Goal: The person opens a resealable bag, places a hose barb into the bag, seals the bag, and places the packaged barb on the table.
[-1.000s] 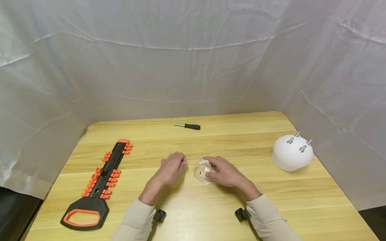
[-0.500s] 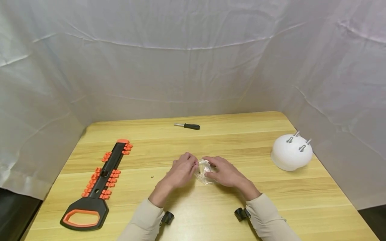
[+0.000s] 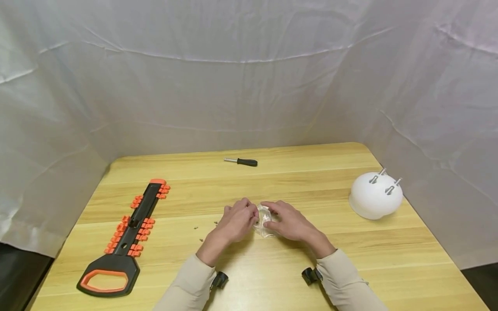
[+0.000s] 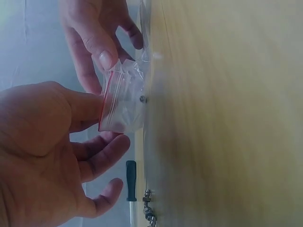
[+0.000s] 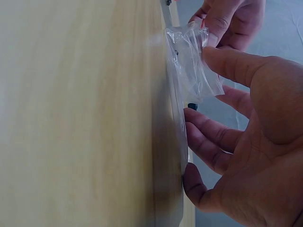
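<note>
A small clear zip-lock bag (image 3: 265, 224) with a red seal line stands between my two hands on the table. My left hand (image 3: 238, 220) pinches the bag's near mouth edge between thumb and fingertips. On the other side, my right hand (image 3: 289, 221) holds the bag with thumb and index finger, its other fingers loosely bent against the table. A tiny metal piece (image 4: 142, 99) shows low in the clear plastic. Beside my left wrist several small screws (image 4: 148, 208) lie loose on the wood.
A black-handled screwdriver (image 3: 247, 162) lies toward the back. On the left rests a black rack (image 3: 136, 220) with orange clips and a grip handle. A white dome (image 3: 375, 196) with metal prongs sits at the right. Pale cloth (image 3: 241, 95) walls the table.
My left hand has moved right to the bag and now pinches its edge, uncovering small screws on the table. My right hand has stayed at the bag.
</note>
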Motion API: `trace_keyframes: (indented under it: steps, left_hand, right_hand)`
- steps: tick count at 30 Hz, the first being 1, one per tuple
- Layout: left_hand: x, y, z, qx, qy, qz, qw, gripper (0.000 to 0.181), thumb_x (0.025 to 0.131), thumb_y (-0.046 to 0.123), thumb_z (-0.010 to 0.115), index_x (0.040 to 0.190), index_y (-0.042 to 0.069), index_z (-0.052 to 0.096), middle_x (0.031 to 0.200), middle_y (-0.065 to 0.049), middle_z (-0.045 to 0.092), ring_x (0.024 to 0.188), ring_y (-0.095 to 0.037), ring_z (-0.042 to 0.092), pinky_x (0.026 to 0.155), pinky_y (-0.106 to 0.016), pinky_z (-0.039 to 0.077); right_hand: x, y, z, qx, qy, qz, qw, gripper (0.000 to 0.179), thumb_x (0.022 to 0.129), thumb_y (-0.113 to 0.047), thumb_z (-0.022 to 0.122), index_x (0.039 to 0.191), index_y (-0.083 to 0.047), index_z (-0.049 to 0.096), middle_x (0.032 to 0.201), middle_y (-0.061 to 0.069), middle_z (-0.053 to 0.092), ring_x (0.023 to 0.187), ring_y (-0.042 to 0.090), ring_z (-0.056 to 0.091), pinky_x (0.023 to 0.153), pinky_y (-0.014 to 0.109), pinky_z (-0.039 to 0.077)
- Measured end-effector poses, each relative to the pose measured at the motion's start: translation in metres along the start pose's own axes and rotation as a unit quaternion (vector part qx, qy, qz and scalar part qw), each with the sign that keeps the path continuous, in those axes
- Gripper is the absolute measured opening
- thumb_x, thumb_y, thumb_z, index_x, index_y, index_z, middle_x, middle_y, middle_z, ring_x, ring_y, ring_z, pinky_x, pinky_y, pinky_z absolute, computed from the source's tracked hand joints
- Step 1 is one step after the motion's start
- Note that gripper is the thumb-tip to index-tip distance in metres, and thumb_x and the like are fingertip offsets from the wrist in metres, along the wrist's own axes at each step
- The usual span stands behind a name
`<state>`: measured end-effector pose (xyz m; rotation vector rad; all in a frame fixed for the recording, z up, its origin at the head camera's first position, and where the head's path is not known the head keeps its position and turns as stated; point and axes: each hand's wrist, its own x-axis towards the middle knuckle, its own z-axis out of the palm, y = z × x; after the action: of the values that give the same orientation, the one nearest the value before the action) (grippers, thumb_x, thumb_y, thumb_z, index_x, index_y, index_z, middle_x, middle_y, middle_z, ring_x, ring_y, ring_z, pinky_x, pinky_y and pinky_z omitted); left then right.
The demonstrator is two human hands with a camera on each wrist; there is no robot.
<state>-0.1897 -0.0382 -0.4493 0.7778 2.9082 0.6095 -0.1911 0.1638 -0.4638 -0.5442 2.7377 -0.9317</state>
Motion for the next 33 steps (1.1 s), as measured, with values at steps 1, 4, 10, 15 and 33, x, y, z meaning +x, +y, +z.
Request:
trace_keyframes:
  steps: [1,4,10,15,33]
  left_hand:
    - [0.0,0.0,0.0,-0.002,0.0,-0.001,1.0,0.006,0.096,0.022,0.059,0.093,0.021,0.063,0.108,0.003,0.057,0.104,-0.019,0.053,0.082,-0.042,0.037]
    - [-0.001,0.0,-0.001,-0.014,0.001,-0.007,0.9999,0.006,0.097,0.022,0.058,0.094,0.021,0.064,0.109,0.003,0.058,0.105,-0.019,0.053,0.083,-0.043,0.038]
    - [-0.004,-0.005,-0.01,-0.038,0.016,-0.034,0.9986,0.011,0.097,0.026,0.055,0.099,0.021,0.065,0.115,0.002,0.06,0.111,-0.022,0.054,0.088,-0.048,0.042]
    - [-0.01,-0.023,-0.02,-0.043,0.034,-0.064,0.9964,0.012,0.097,0.026,0.056,0.102,0.021,0.066,0.112,0.002,0.062,0.108,-0.022,0.057,0.088,-0.048,0.045]
    - [-0.037,-0.069,-0.035,-0.045,-0.003,-0.159,0.9863,0.01,0.097,0.024,0.056,0.1,0.02,0.065,0.097,0.006,0.062,0.096,-0.017,0.056,0.085,-0.053,0.039]
  right_hand:
    - [0.0,0.0,0.0,-0.001,0.0,0.001,1.0,0.058,0.089,-0.032,0.07,0.142,-0.027,0.048,0.117,0.001,0.06,0.106,0.016,0.054,0.091,0.041,0.046]
    - [0.001,0.001,0.001,-0.006,-0.002,0.004,1.0,0.059,0.089,-0.033,0.069,0.143,-0.028,0.047,0.119,0.0,0.059,0.106,0.015,0.053,0.091,0.04,0.046]
    - [0.0,0.0,0.0,-0.003,-0.001,0.008,1.0,0.058,0.088,-0.033,0.069,0.142,-0.028,0.048,0.116,0.0,0.059,0.104,0.014,0.054,0.089,0.04,0.046]
    - [0.0,-0.002,0.0,-0.001,-0.001,0.009,1.0,0.057,0.089,-0.033,0.069,0.142,-0.029,0.048,0.118,0.0,0.059,0.107,0.016,0.054,0.093,0.043,0.046]
    - [0.0,-0.001,0.0,0.001,-0.001,0.005,1.0,0.058,0.088,-0.031,0.07,0.142,-0.027,0.048,0.116,0.0,0.059,0.105,0.015,0.054,0.092,0.042,0.046]
